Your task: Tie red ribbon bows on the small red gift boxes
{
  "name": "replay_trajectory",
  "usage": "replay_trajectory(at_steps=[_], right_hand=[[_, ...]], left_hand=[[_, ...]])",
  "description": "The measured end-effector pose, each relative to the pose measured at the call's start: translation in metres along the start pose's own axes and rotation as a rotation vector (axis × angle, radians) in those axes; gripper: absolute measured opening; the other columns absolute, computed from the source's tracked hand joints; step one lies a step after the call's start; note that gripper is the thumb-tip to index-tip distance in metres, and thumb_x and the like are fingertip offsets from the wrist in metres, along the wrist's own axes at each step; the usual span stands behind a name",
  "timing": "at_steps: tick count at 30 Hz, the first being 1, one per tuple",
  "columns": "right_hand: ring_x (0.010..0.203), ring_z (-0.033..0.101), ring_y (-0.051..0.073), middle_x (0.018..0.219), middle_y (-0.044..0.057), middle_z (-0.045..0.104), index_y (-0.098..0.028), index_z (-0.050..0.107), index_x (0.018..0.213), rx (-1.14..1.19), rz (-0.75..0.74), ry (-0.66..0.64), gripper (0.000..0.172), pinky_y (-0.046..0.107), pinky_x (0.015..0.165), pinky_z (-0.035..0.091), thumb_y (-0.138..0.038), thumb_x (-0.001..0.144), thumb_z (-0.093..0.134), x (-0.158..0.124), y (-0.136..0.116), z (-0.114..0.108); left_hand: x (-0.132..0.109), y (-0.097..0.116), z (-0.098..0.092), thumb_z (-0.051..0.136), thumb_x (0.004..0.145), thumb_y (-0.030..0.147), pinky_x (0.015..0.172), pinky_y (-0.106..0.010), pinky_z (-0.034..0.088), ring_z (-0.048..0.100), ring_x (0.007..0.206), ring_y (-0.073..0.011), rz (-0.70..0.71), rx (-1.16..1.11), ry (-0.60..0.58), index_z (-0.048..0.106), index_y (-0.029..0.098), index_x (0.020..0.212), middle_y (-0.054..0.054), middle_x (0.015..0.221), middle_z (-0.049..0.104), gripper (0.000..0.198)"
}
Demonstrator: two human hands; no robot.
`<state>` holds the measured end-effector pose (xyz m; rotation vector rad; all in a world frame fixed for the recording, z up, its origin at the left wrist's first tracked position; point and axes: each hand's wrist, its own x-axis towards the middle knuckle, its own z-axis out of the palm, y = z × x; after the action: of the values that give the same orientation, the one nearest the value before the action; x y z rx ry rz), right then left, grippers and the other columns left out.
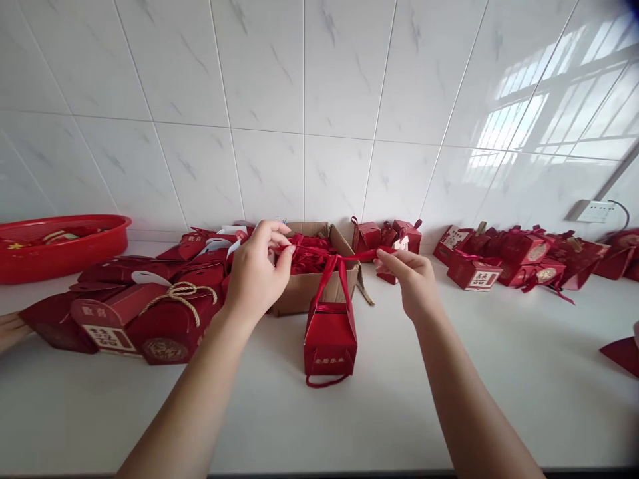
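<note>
A small red gift box (pixel 330 336) with gold lettering stands upright on the white counter (pixel 349 412) in front of me. A red ribbon (pixel 335 257) runs up from its top and stretches sideways between my hands. My left hand (pixel 257 269) pinches the ribbon's left end, fingers closed. My right hand (pixel 412 276) pinches the right end, also closed. Both hands hover above and slightly behind the box, pulling the ribbon taut.
Behind the box an open cardboard carton (pixel 304 289) holds red ribbons. Flat and folded red boxes (pixel 140 313) pile up at the left. Finished red boxes (pixel 504 259) line the tiled wall at the right. A red basin (pixel 60 246) sits far left; another person's hand (pixel 7 329) shows at the left edge.
</note>
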<state>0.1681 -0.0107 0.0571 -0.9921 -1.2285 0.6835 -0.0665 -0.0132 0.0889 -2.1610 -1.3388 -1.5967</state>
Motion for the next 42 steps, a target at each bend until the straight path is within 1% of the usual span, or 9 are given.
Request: replay_trajectory(at_steps=[5,10,14,17,20,24,28,33,42], right_hand=[[0.065,0.058,0.016,0.064,0.003,0.062,-0.017,0.065,0.059,0.021,0.119,0.037,0.032,0.031,0.068,0.046,-0.048,0.067,0.072,-0.019,0.027,-0.026],[0.063,0.059,0.018,0.063,0.005,0.063,-0.016,0.065,0.061,-0.072,0.193,0.082,0.033,0.032,0.065,0.046,-0.049,0.067,0.070,-0.038,0.047,-0.051],[0.064,0.057,0.019,0.065,0.006,0.063,-0.016,0.067,0.065,-0.208,0.234,0.051,0.032,0.031,0.059,0.042,-0.048,0.070,0.066,-0.051,0.058,-0.060],[0.053,0.049,0.016,0.062,0.005,0.061,-0.017,0.066,0.065,-0.338,0.259,0.002,0.031,0.029,0.049,0.033,-0.046,0.072,0.064,-0.058,0.065,-0.061],[0.049,0.043,0.014,0.056,0.002,0.057,-0.018,0.064,0.061,-0.455,0.268,-0.062,0.027,0.028,0.048,0.030,-0.042,0.072,0.061,-0.064,0.072,-0.059],[0.055,0.049,0.017,0.058,0.002,0.059,-0.020,0.062,0.060,-0.597,0.274,-0.134,0.020,0.029,0.051,0.035,-0.035,0.071,0.058,-0.070,0.085,-0.062],[0.056,0.053,0.018,0.061,0.003,0.063,-0.020,0.060,0.055,-0.739,0.316,-0.171,0.015,0.028,0.050,0.035,-0.028,0.068,0.056,-0.072,0.100,-0.073],[0.055,0.052,0.017,0.060,0.002,0.062,-0.021,0.054,0.054,-0.849,0.355,-0.205,0.017,0.027,0.049,0.033,-0.029,0.068,0.054,-0.072,0.108,-0.085],[0.062,0.060,0.020,0.069,0.005,0.066,-0.021,0.060,0.064,-0.902,0.346,-0.214,0.023,0.031,0.053,0.043,-0.035,0.077,0.048,-0.073,0.106,-0.096]], left_hand=[[-0.019,-0.019,-0.014,0.050,0.083,0.019,0.077,-0.030,0.048,0.063,0.083,-0.0196,-0.016,0.092,0.004,0.058,0.022,0.100,-0.003,0.089,0.066,0.020],[-0.041,-0.036,-0.030,0.045,0.086,0.022,0.074,-0.030,0.047,0.063,0.084,-0.0214,-0.059,0.191,-0.069,0.063,0.022,0.093,-0.006,0.094,0.065,0.019],[-0.061,-0.053,-0.037,0.044,0.086,0.025,0.072,-0.031,0.047,0.063,0.082,-0.0227,-0.113,0.240,-0.136,0.063,0.022,0.087,-0.006,0.090,0.066,0.019],[-0.077,-0.064,-0.037,0.045,0.084,0.027,0.070,-0.032,0.048,0.064,0.081,-0.0240,-0.188,0.265,-0.212,0.063,0.022,0.085,-0.007,0.090,0.067,0.019],[-0.093,-0.070,-0.033,0.046,0.082,0.027,0.065,-0.031,0.049,0.065,0.077,-0.0235,-0.238,0.262,-0.278,0.064,0.023,0.083,-0.006,0.089,0.070,0.018],[-0.115,-0.082,-0.028,0.048,0.078,0.023,0.067,-0.031,0.050,0.066,0.075,-0.0233,-0.270,0.263,-0.352,0.067,0.024,0.079,-0.005,0.087,0.072,0.019],[-0.134,-0.102,-0.027,0.045,0.074,0.023,0.071,-0.034,0.051,0.067,0.077,-0.0259,-0.363,0.312,-0.396,0.070,0.020,0.079,-0.008,0.086,0.073,0.025],[-0.143,-0.118,-0.029,0.044,0.073,0.025,0.076,-0.033,0.051,0.068,0.082,-0.0261,-0.450,0.346,-0.445,0.071,0.018,0.085,-0.009,0.090,0.074,0.030],[-0.144,-0.118,-0.027,0.044,0.074,0.028,0.076,-0.033,0.052,0.068,0.083,-0.0259,-0.496,0.354,-0.474,0.071,0.018,0.088,-0.009,0.091,0.074,0.032]])
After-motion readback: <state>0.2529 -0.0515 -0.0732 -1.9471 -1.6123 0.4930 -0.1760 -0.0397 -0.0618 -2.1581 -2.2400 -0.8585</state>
